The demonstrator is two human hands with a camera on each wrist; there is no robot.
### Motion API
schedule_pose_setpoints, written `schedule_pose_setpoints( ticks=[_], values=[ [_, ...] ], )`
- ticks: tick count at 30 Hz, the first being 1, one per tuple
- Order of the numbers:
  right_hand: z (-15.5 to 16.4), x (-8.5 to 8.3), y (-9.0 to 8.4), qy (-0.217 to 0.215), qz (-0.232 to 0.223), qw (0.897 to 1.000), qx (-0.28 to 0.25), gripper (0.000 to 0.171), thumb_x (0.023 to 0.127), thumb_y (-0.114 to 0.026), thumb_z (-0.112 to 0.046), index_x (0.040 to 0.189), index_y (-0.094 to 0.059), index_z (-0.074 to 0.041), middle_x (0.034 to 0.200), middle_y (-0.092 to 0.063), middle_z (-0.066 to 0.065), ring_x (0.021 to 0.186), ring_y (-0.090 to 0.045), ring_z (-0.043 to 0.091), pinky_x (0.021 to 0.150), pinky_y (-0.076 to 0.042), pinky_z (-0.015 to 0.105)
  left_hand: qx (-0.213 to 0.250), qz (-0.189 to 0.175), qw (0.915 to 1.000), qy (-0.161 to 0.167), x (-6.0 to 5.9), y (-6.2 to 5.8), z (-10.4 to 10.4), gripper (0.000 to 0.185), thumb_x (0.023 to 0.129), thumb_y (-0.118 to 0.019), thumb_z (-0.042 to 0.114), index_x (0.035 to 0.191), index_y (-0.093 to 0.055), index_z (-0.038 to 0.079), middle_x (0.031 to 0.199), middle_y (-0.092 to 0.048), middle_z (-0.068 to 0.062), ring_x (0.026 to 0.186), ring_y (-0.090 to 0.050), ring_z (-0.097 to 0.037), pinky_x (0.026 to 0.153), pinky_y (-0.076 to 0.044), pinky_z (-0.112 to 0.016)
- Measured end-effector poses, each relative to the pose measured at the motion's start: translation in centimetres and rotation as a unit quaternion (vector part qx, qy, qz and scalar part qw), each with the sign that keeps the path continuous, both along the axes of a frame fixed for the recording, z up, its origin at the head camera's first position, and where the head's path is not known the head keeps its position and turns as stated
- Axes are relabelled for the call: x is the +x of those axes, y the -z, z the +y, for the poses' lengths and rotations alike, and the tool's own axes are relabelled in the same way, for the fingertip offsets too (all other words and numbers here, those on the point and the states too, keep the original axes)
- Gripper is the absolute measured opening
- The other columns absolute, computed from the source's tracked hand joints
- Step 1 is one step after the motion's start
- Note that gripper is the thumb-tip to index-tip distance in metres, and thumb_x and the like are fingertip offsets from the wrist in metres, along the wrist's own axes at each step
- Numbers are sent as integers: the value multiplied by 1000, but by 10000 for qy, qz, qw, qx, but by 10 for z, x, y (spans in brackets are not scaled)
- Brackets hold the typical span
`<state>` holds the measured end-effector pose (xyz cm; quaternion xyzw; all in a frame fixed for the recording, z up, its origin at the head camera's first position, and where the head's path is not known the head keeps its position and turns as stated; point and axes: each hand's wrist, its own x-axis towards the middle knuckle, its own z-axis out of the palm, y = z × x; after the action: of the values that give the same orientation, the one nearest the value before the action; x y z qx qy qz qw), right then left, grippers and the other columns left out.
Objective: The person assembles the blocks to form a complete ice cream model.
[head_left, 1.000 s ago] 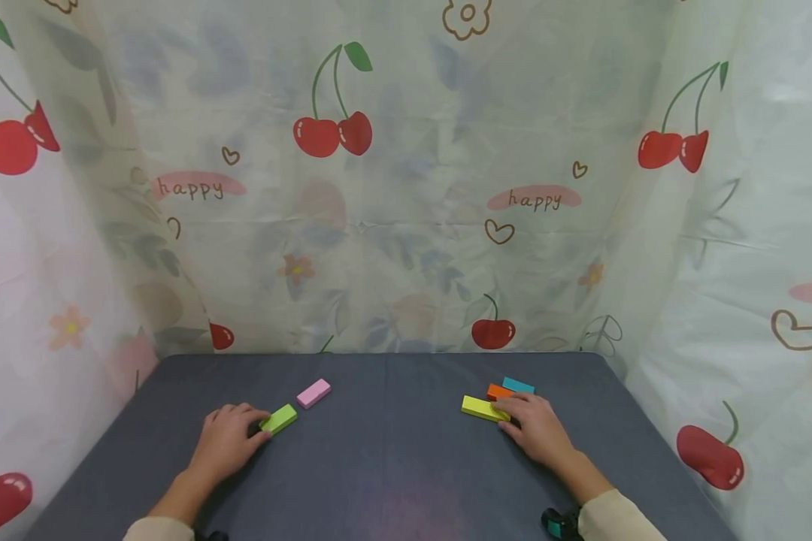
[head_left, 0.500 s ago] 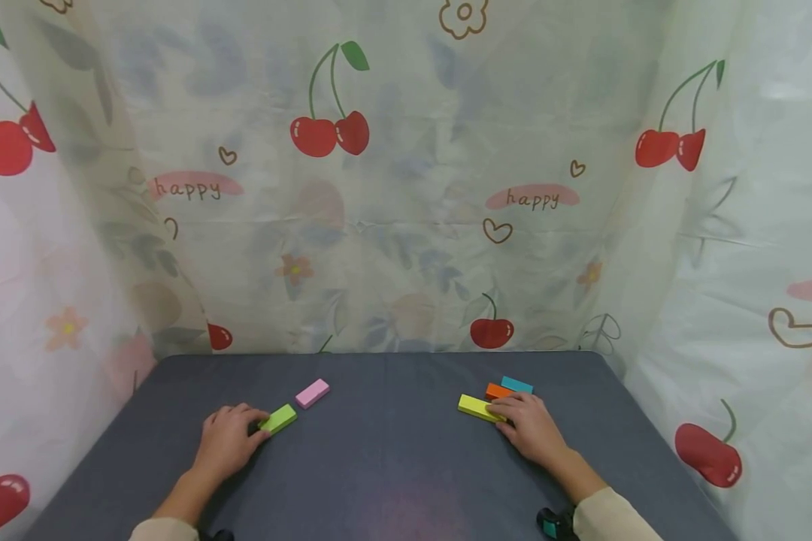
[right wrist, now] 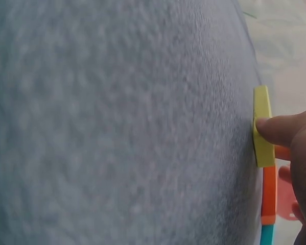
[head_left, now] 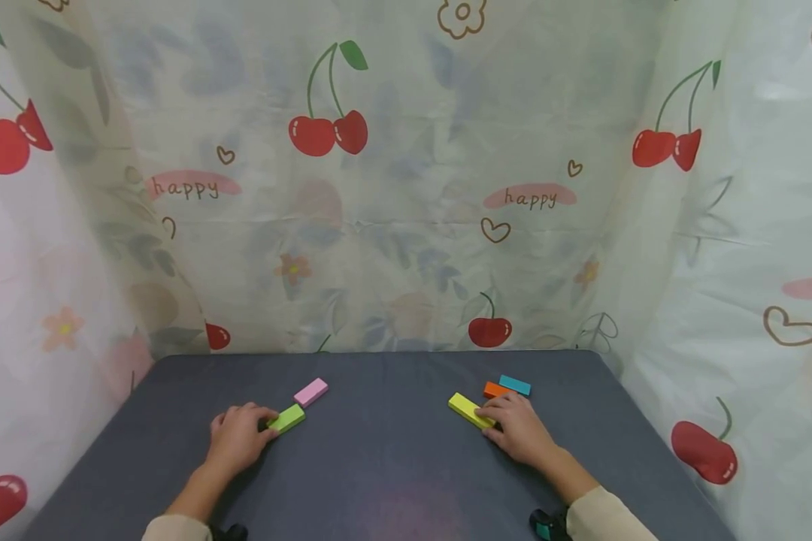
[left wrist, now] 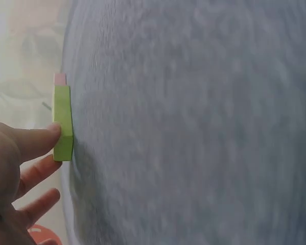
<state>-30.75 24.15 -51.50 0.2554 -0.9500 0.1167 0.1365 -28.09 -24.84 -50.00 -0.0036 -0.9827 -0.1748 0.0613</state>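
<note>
My left hand (head_left: pixel 238 437) pinches a green block (head_left: pixel 287 419) by its near end, the thumb on one side of it in the left wrist view. Just beyond lies a pink block (head_left: pixel 310 392), close to the green one's far end; whether they touch I cannot tell. On the right, a yellow block (head_left: pixel 465 406) is pinched by my right hand (head_left: pixel 519 430), its far end pointing up and left. Behind that hand lies an orange block (right wrist: pixel 268 195), partly hidden by the fingers in the head view. A blue block (head_left: pixel 515 385) sits behind the orange one.
Dark grey cloth covers the table (head_left: pixel 379 466). A pale curtain (head_left: pixel 406 165) printed with cherries hangs behind the back edge and along both sides. Each wrist carries a dark camera (head_left: pixel 548 524).
The left hand has slid the green block right, closer to the pink one. My right hand has moved the yellow block left and turned it, away from the orange block.
</note>
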Motion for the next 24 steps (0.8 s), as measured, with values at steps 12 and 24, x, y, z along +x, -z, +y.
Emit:
schedule_pose_setpoints(
  ticks=[12,24],
  values=[
    [-18,7,-4,17,-478,9986,240,36,83,-78,-32,116,-73,-19,109,-64,-4,110,-49,22,99,-35,51,207,143,9997,72,0,-1,18,26,81,-79,17,106,-75,12,96,-63,-6,103,-53,-37,95,-20,-70],
    [-37,17,-7,-405,-565,9971,310,36,86,-75,-33,118,-71,-19,108,-62,-5,108,-48,20,101,-33,51,230,197,9994,151,-3,3,38,27,80,-80,19,106,-76,14,93,-61,-4,100,-54,-34,90,-30,-66]
  ],
)
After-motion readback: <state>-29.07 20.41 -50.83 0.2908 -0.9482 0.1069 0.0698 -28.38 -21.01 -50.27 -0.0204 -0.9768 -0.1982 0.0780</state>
